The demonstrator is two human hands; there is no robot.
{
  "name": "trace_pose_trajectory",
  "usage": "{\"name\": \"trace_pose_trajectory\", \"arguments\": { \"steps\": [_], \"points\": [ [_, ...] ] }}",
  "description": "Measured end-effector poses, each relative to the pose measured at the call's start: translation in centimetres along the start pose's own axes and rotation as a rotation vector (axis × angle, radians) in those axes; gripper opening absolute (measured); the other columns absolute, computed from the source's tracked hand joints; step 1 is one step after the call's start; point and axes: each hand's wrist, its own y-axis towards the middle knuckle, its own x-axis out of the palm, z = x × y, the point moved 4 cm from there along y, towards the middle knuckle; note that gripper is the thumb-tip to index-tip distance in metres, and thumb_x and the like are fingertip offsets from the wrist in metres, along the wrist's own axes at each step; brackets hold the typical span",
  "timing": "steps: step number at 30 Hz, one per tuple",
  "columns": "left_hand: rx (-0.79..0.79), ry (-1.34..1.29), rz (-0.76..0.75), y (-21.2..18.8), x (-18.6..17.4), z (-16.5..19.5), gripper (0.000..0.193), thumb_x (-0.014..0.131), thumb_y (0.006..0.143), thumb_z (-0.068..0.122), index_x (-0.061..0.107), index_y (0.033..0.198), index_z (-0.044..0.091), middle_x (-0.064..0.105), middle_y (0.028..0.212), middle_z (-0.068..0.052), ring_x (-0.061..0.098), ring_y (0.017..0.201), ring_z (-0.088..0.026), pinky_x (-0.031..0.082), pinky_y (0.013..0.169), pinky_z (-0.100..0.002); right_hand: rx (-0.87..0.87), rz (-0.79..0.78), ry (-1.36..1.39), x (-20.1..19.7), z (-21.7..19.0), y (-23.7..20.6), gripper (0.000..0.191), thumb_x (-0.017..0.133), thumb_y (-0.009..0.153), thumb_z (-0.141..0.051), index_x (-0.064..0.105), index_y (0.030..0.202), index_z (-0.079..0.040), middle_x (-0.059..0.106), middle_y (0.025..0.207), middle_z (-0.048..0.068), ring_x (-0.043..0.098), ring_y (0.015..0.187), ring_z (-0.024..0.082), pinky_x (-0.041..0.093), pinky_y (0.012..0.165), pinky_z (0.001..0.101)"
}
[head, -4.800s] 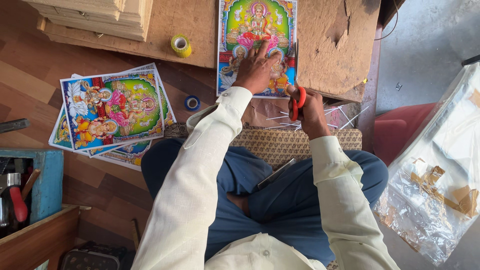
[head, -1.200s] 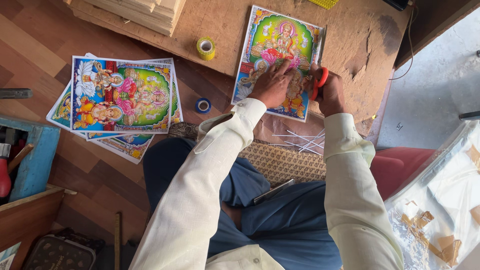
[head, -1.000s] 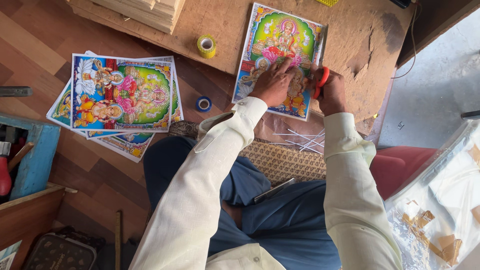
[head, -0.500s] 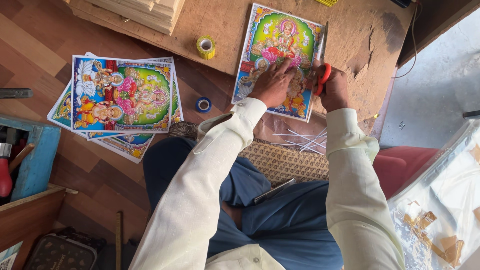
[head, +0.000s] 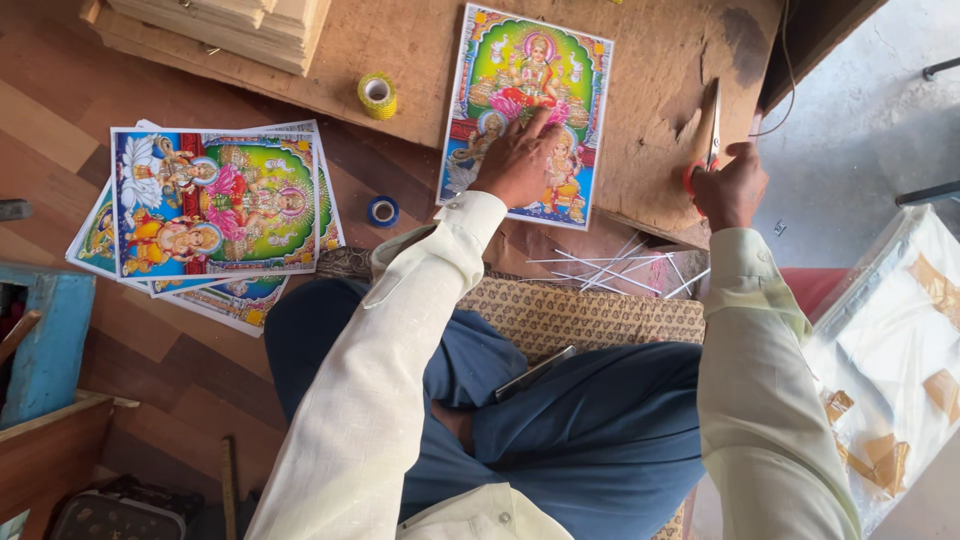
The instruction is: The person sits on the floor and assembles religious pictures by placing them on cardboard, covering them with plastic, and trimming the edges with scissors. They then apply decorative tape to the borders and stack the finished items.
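Left hand [head: 517,160] presses the print [head: 525,112]; right hand [head: 730,186] apparently grips scissors [head: 706,135].

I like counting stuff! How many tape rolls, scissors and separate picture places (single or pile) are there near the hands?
Tape rolls: 2, a yellow roll and a blue roll
Scissors: 1, the red-handled scissors in the right hand
Picture places: 2, one print under the left hand, and one pile of prints
Total: 5
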Motion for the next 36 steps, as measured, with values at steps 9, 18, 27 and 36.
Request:
{"name": "trace_pose_trajectory", "arguments": {
  "steps": [9, 18, 27, 36],
  "points": [
    [-0.004, -0.012, 0.013, 0.3, 0.0, 0.2, 0.073, 0.080, 0.077, 0.009, 0.051, 0.144, 0.007, 0.036, 0.156, -0.013, 0.044, 0.137, -0.044, 0.046, 0.109, -0.050, -0.326, -0.105, -0.056, 1.9, -2.9, -3.3, 0.029, 0.081, 0.083, -0.021, 0.079, 0.105, -0.003, 0.073, 0.093, 0.020, 0.073, 0.076, 0.034, 0.058, 0.070, 0.0426],
    [0.048, -0.016, 0.054, 0.2, 0.0, 0.2, 0.074, 0.081, 0.076, 0.010, 0.051, 0.143, 0.007, 0.035, 0.156, -0.015, 0.043, 0.137, -0.044, 0.043, 0.111, -0.050, 0.401, -0.502, 0.867, 6.0, -5.4, -11.1, 0.018, 0.072, 0.088, -0.006, 0.060, 0.099, 0.002, 0.070, 0.079, 0.012, 0.073, 0.059, 0.021, 0.058, 0.046, 0.0338],
    [0.031, -0.019, 0.041, 0.1, -0.3, 0.4, 0.073, 0.083, 0.076, 0.012, 0.052, 0.142, 0.009, 0.036, 0.156, -0.013, 0.042, 0.140, -0.043, 0.042, 0.114, -0.050, 0.534, -0.277, 0.912, 2.5, -1.0, -10.4, 0.018, 0.069, 0.097, -0.012, 0.068, 0.107, 0.003, 0.066, 0.086, 0.012, 0.067, 0.061, 0.024, 0.049, 0.049, 0.0332],
    [-0.032, -0.023, -0.034, 0.3, 0.2, 0.1, 0.079, 0.085, 0.075, 0.018, 0.048, 0.145, 0.009, 0.033, 0.157, -0.012, 0.040, 0.140, -0.043, 0.042, 0.111, -0.050, 0.499, -0.535, 1.091, 7.4, -4.2, -12.6, 0.014, 0.073, 0.091, 0.000, 0.060, 0.097, 0.003, 0.070, 0.089, 0.012, 0.073, 0.071, 0.022, 0.064, 0.061, 0.0335]
  ]
}}
